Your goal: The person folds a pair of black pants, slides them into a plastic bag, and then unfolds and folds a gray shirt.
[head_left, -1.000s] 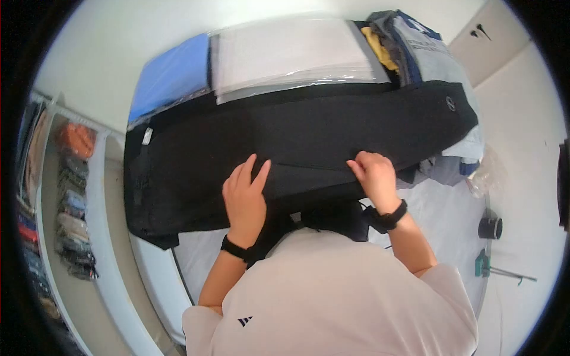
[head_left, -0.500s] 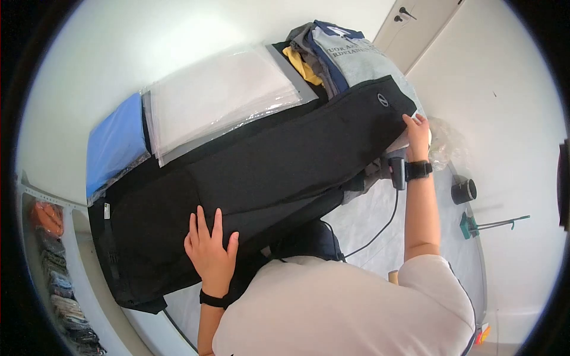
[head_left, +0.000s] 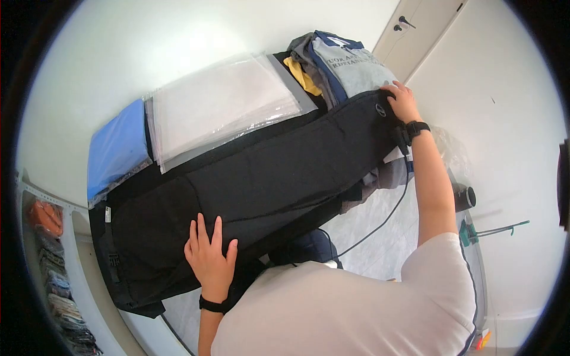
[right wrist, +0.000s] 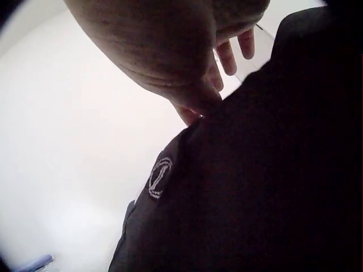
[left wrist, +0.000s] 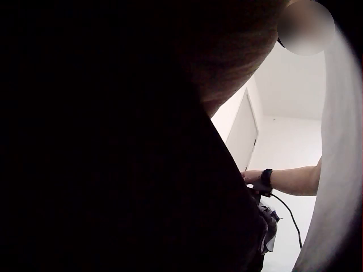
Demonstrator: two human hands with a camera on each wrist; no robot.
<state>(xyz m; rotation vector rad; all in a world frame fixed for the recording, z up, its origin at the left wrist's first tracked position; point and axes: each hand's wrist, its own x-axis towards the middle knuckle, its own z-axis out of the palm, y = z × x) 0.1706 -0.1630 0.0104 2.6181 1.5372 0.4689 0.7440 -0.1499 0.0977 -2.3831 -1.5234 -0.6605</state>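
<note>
A pair of black trousers (head_left: 279, 166), laid lengthwise, stretches across the head view, with a white tag (head_left: 108, 215) at the left end and a round logo (head_left: 380, 110) near the right end. My left hand (head_left: 211, 261) rests on the near side of the cloth, fingers spread. At the far right end, my right hand (head_left: 405, 104) pinches the trousers' end edge beside the logo. The right wrist view shows the thumb and a finger of that hand (right wrist: 193, 73) meeting at the cloth's edge, other fingers extended. Dark cloth fills most of the left wrist view.
Behind the trousers lie clear plastic bags (head_left: 219, 104) and a blue packet (head_left: 119, 151). A pile of folded clothes (head_left: 356, 68) stands at the back right. A black cable (head_left: 380, 222) runs from my right wrist. Shelves (head_left: 38, 261) with packed clothes stand at left.
My right hand has moved from the trousers' near middle edge out to the right end, then up along that end. My left hand has flattened on the cloth. The head view has turned right.
</note>
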